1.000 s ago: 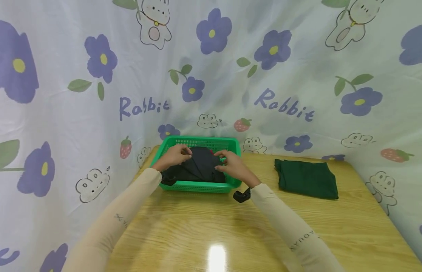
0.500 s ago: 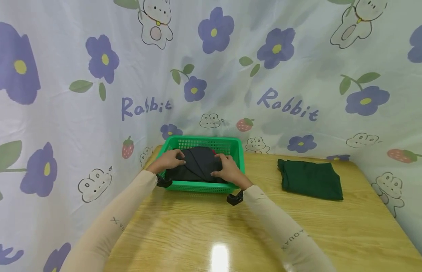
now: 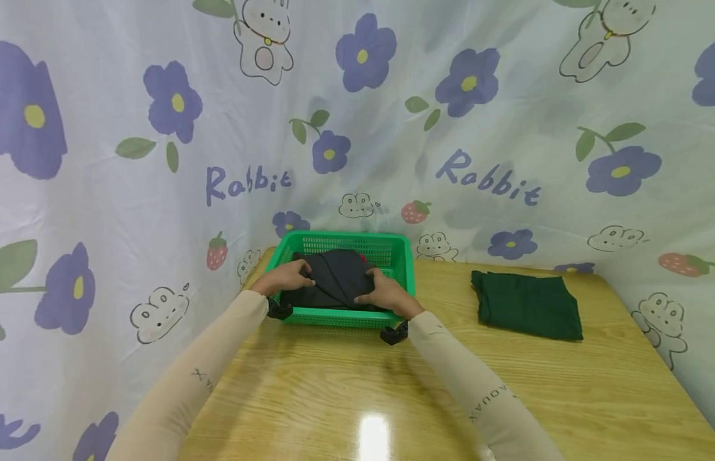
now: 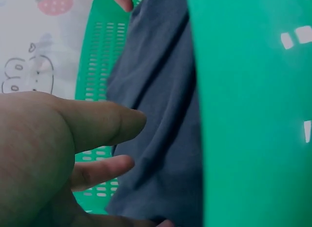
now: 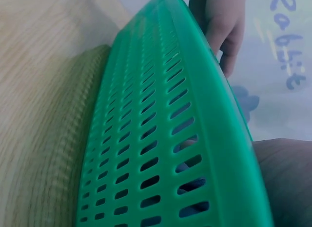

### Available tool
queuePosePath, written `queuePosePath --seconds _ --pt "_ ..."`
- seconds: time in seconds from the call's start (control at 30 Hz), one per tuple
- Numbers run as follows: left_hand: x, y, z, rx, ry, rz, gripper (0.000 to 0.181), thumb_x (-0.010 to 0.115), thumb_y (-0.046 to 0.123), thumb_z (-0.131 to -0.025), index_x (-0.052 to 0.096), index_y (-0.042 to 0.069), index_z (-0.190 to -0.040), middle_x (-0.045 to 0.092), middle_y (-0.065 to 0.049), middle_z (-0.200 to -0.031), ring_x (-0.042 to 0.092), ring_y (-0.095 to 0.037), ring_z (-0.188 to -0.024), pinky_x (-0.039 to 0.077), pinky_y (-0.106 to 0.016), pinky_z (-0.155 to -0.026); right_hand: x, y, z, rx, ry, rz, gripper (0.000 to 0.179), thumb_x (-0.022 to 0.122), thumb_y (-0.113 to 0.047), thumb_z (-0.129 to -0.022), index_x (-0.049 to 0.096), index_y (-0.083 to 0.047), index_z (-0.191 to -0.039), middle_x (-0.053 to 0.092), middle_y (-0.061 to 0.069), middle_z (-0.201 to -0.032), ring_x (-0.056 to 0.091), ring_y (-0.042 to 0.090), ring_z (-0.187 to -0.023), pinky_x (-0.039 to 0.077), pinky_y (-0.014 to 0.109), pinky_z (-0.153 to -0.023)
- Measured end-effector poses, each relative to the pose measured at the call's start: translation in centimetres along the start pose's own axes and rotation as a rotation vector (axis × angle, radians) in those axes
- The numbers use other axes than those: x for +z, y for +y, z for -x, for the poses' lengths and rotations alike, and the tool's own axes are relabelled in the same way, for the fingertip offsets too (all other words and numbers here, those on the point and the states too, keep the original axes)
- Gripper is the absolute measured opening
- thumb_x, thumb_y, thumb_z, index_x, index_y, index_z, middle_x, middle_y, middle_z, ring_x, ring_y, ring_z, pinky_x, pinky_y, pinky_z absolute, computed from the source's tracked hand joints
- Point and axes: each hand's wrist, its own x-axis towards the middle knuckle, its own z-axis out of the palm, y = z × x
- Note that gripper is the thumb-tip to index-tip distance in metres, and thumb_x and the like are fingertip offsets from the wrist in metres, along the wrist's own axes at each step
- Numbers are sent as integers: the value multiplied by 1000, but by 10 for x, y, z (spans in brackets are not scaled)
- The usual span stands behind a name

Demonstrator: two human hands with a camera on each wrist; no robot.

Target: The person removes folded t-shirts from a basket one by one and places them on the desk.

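A dark grey-black folded cloth (image 3: 334,276) lies in a green plastic basket (image 3: 340,315), with soft creases across its top. My left hand (image 3: 283,278) reaches over the basket's left side. In the left wrist view its thumb (image 4: 109,120) and fingers stand apart over the cloth, with nothing pinched between them. On the opposite side my right hand (image 3: 388,296) is at the cloth's right part, thumb and forefinger spread. The basket wall largely hides that hand in the right wrist view. A bit of red (image 3: 363,257) shows behind the cloth.
A dark green folded cloth (image 3: 527,305) lies on the wooden table (image 3: 311,384) to the right of the basket. Behind the table hangs a pale curtain (image 3: 386,141) printed with flowers and rabbits. It also runs along both sides.
Both hands have moved lower into the basket. The left hand has drawn apart from the cloth's middle toward the left, and its pinched-looking fingers have spread. The green cloth stays put.
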Motion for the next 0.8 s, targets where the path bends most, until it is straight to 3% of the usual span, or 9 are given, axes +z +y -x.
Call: queuePosePath --seconds 0.23,0.63,0.67,0.73,0.8 --pt "0 -1 -1 -4 -29 -10 46 57 25 -107 46 -2 -143 42 -29 -150 46 -47 -134 45 -58 -102 0 1 -1 6 10 -47 77 79 -27 -94 36 -11 -155 37 22 -159 41 42 -142 41 56 -110" --pt "5 2 -7 -45 -49 117 54 56 29 -107 38 -1 -149 33 -28 -155 38 -48 -139 40 -60 -107 -1 0 -2 -35 37 -57 71 77 -21 -95 39 -9 -154 40 22 -158 44 42 -140 43 56 -108" --pt "5 2 -9 -50 -47 133 55 57 29 -107 38 0 -149 33 -27 -155 43 -46 -135 42 -58 -105 -2 0 -2 -39 41 -51 71 77 -21 -95 40 -9 -153 41 22 -157 44 42 -140 44 55 -107" --pt "5 3 -13 -65 -47 184 55 59 30 -106 39 2 -149 37 -25 -152 56 -36 -107 47 -51 -95 -3 1 -2 -45 56 -39 69 77 -20 -95 40 -10 -153 42 21 -156 46 41 -139 45 55 -106" --pt "5 4 -15 -73 -51 218 56 60 30 -106 40 3 -150 41 -23 -149 50 -22 -82 45 -45 -83 -5 2 -2 -39 79 -23 69 77 -19 -95 41 -9 -153 43 22 -155 47 41 -138 46 54 -106"
